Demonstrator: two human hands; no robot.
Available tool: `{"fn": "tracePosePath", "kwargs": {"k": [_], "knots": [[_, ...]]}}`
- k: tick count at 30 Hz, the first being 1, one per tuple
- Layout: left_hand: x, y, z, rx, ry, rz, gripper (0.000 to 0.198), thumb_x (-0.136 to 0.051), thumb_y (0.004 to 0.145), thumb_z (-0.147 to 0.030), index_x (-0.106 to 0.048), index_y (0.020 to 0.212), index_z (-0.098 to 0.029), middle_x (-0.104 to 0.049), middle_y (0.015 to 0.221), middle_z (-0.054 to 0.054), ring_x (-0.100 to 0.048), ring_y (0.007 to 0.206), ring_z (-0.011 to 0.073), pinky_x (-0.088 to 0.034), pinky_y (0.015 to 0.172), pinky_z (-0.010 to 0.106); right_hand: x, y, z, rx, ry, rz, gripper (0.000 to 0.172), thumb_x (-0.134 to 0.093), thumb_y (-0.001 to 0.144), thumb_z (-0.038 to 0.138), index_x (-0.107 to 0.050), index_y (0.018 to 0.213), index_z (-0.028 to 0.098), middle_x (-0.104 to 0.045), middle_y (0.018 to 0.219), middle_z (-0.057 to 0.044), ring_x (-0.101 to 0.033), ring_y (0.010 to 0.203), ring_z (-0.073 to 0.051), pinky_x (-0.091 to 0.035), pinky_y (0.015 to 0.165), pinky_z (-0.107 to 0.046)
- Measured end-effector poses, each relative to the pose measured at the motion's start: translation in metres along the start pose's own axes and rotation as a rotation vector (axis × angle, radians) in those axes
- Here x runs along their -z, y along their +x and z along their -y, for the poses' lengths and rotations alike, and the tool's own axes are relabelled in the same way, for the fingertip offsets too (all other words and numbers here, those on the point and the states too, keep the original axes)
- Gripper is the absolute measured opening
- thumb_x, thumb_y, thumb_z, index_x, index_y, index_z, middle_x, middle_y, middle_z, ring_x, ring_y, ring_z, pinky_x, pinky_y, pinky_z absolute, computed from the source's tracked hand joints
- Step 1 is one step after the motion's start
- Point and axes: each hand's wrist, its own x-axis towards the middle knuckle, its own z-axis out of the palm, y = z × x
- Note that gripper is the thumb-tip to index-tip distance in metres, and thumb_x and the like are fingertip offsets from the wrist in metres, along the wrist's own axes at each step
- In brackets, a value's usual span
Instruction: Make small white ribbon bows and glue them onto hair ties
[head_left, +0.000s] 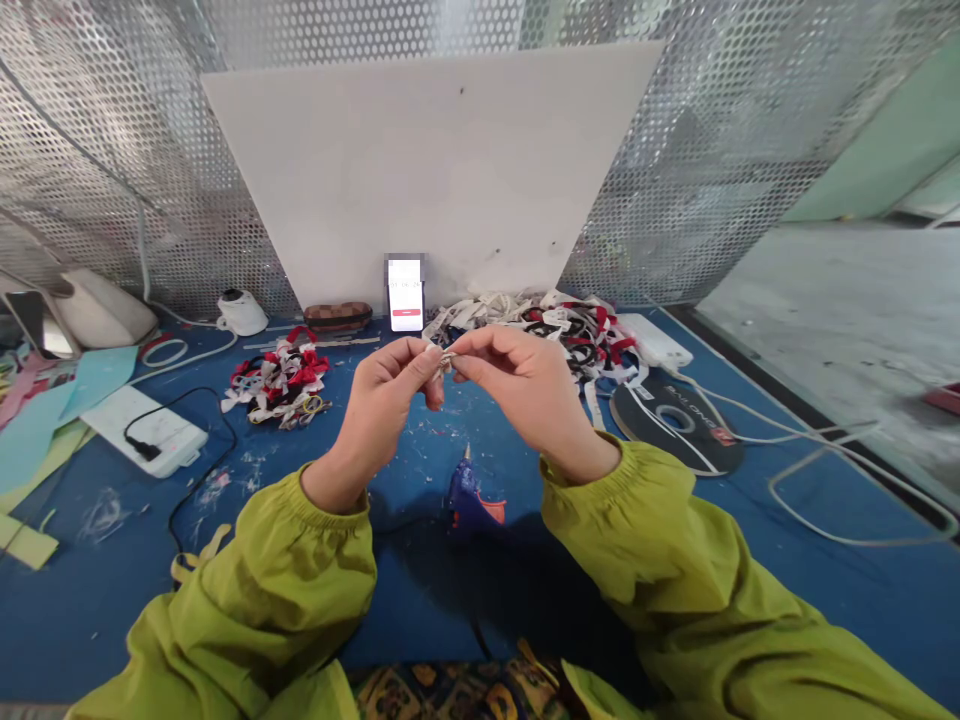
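My left hand [390, 398] and my right hand [525, 390] meet above the middle of the table. Both pinch a small pale bow-like piece of ribbon [445, 363] between thumb and fingertips; its details are mostly covered by the fingers. Below the hands a blue glue gun [463, 492] with an orange trigger rests on the table, nozzle pointing away from me. Behind my right hand lies a heap of white, red and black ribbon strips [592, 335]. Left of my left hand is a pile of red, white and black ribbon bows [279, 380].
A lit phone [406, 295] leans against a white board [435, 180]. A black disc-shaped spool [667, 425] and a white cable [810, 500] lie on the right. A white power strip [146, 430], coloured sheets [64, 410] and a brown pouch [337, 316] occupy the left side.
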Motion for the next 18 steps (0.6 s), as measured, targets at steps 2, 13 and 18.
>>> {"fn": "tracePosePath", "kwargs": {"k": [2,13,18], "knots": [[-0.0001,0.0001,-0.0003,-0.010,0.018,-0.018,0.022,-0.062,0.085,-0.031,-0.059,0.067,-0.019,-0.055,0.052,-0.003,-0.049,0.049,0.0087,-0.044,0.054,0.024,0.0016,0.0002,0.0010,-0.058,0.044,0.026,0.002,-0.066,0.078,0.020,-0.067,0.078,0.019,-0.064,0.068,0.002,-0.058,0.065,-0.012,-0.047,0.065,-0.029],[-0.0016,0.0003,0.0016,0.003,0.060,-0.126,0.015,-0.072,0.076,-0.032,-0.070,0.074,-0.018,-0.061,0.050,-0.002,-0.047,0.040,0.0066,-0.039,0.038,0.019,0.0044,0.0015,-0.0028,-0.189,0.179,0.112,0.006,-0.068,0.074,0.024,-0.069,0.077,0.019,-0.064,0.069,0.001,-0.055,0.066,-0.012,-0.045,0.065,-0.027],[-0.0020,-0.0003,0.0022,-0.011,0.121,-0.112,0.017,-0.070,0.078,-0.034,-0.075,0.077,-0.018,-0.061,0.049,-0.001,-0.045,0.038,0.0056,-0.038,0.036,0.018,0.0066,0.0023,-0.0012,-0.279,0.296,0.211,0.008,-0.071,0.071,0.025,-0.068,0.074,0.018,-0.061,0.066,0.002,-0.051,0.062,-0.010,-0.043,0.061,-0.026]]}}
